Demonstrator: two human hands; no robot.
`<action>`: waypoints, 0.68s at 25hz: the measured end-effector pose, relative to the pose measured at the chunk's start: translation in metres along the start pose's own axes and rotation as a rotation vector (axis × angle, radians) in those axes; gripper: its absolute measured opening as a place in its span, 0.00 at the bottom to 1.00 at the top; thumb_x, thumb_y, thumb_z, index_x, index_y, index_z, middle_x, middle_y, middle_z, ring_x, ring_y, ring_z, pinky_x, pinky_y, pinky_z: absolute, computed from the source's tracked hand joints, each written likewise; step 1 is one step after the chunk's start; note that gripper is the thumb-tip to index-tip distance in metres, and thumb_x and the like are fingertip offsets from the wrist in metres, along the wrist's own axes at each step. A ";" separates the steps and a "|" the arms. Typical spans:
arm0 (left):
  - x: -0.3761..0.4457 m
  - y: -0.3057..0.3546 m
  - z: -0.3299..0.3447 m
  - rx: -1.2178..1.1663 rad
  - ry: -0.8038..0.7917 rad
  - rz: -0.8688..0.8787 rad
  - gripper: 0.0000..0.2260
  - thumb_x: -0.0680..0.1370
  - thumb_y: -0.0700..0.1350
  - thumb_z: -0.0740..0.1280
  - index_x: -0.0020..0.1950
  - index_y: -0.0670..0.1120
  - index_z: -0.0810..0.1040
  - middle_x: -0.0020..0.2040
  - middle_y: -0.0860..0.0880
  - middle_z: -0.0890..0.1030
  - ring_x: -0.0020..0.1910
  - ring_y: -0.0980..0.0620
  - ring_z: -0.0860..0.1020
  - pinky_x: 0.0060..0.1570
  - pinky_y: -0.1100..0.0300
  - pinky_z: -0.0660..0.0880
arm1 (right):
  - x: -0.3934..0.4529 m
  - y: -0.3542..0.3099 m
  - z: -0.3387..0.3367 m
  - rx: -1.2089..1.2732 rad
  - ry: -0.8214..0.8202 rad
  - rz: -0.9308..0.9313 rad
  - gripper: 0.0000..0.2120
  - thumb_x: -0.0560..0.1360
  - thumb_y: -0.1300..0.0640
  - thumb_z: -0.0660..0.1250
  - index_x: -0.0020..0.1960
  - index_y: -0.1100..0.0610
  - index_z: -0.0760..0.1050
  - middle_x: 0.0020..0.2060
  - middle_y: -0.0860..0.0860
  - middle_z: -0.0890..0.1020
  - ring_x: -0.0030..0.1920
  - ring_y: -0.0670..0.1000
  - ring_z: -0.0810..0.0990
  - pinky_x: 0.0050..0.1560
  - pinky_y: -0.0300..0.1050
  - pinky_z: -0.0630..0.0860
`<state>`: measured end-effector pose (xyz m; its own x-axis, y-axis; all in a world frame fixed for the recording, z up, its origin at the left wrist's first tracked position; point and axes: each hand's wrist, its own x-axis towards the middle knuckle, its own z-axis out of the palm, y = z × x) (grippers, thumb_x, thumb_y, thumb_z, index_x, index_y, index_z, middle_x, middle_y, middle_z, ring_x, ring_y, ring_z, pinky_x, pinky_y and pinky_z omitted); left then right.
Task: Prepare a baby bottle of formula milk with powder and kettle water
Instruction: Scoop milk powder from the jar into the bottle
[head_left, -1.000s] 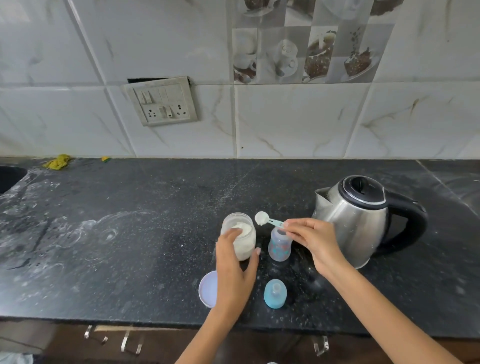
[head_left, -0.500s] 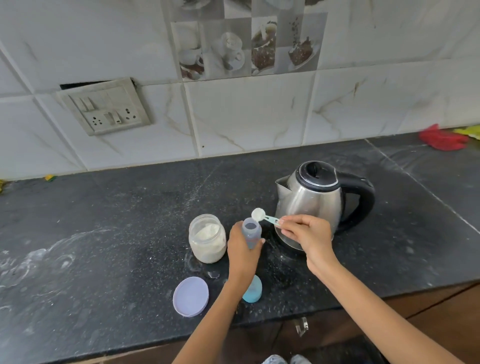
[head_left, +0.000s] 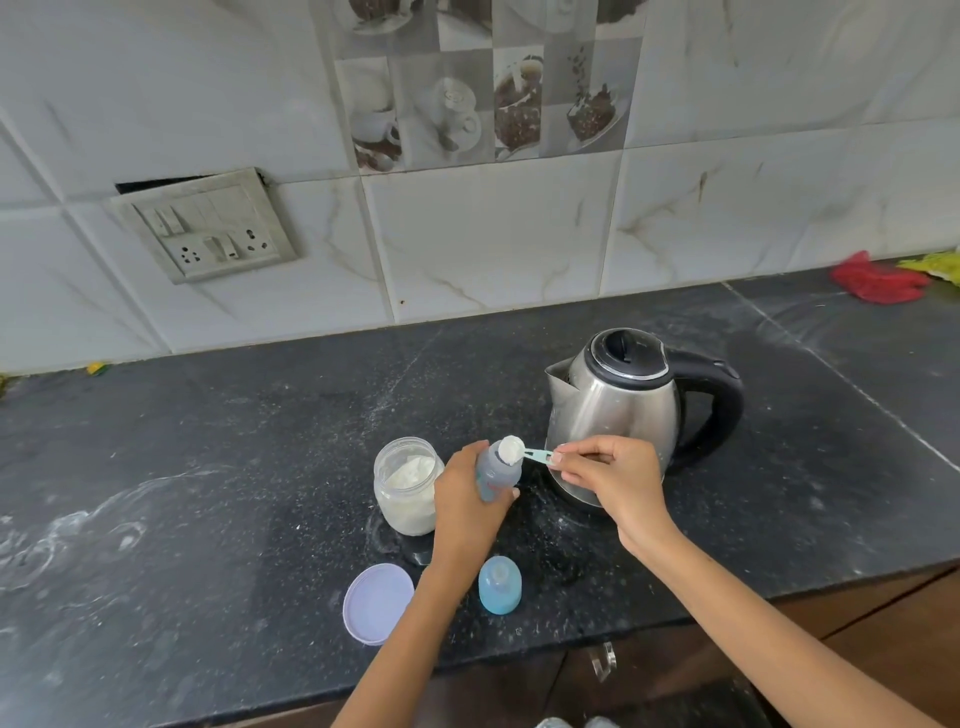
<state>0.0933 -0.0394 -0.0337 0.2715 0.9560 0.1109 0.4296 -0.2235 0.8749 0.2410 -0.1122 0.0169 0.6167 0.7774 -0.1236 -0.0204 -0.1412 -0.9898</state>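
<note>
My left hand (head_left: 465, 499) grips a small clear baby bottle (head_left: 497, 474) with no cap, tilted toward the right. My right hand (head_left: 605, 478) pinches the teal handle of a measuring scoop (head_left: 514, 450), whose bowl of white powder sits at the bottle's mouth. An open glass jar of white powder (head_left: 408, 486) stands just left of my left hand. A steel kettle (head_left: 623, 410) with a black lid and handle stands behind my right hand. The bottle's blue cap with teat (head_left: 500, 584) stands near the counter's front edge.
The jar's lilac lid (head_left: 375, 603) lies flat at the front edge of the black stone counter (head_left: 208, 467), dusted with powder. A switch panel (head_left: 208, 226) sits on the tiled wall. Red and yellow cloths (head_left: 878, 283) lie at the far right.
My left hand let go of the jar and took up the bottle, then tilted it. The scoop moved from beside the bottle onto its mouth. The camera swung to the right.
</note>
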 end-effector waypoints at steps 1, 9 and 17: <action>-0.001 0.001 0.000 0.003 -0.005 0.007 0.25 0.68 0.39 0.76 0.64 0.45 0.75 0.58 0.50 0.79 0.56 0.52 0.76 0.58 0.59 0.73 | 0.001 -0.001 0.000 -0.028 -0.002 -0.019 0.05 0.68 0.66 0.77 0.41 0.58 0.86 0.36 0.53 0.87 0.39 0.49 0.87 0.36 0.32 0.80; -0.004 0.004 -0.003 -0.028 -0.043 0.091 0.19 0.67 0.40 0.77 0.55 0.51 0.77 0.50 0.55 0.81 0.49 0.56 0.78 0.49 0.65 0.74 | -0.001 -0.010 -0.004 -0.807 -0.247 -0.797 0.09 0.71 0.70 0.73 0.47 0.59 0.85 0.41 0.53 0.87 0.40 0.52 0.85 0.44 0.49 0.82; -0.005 0.000 -0.007 -0.069 -0.047 0.128 0.22 0.66 0.42 0.79 0.57 0.53 0.77 0.51 0.57 0.82 0.52 0.60 0.79 0.53 0.66 0.75 | 0.001 -0.020 -0.015 -0.906 -0.290 -1.122 0.15 0.62 0.75 0.77 0.44 0.62 0.86 0.42 0.55 0.88 0.41 0.54 0.88 0.40 0.48 0.85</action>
<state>0.0856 -0.0426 -0.0307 0.3610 0.9102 0.2030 0.3287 -0.3279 0.8857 0.2539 -0.1173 0.0373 -0.2016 0.8143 0.5444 0.9086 0.3630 -0.2066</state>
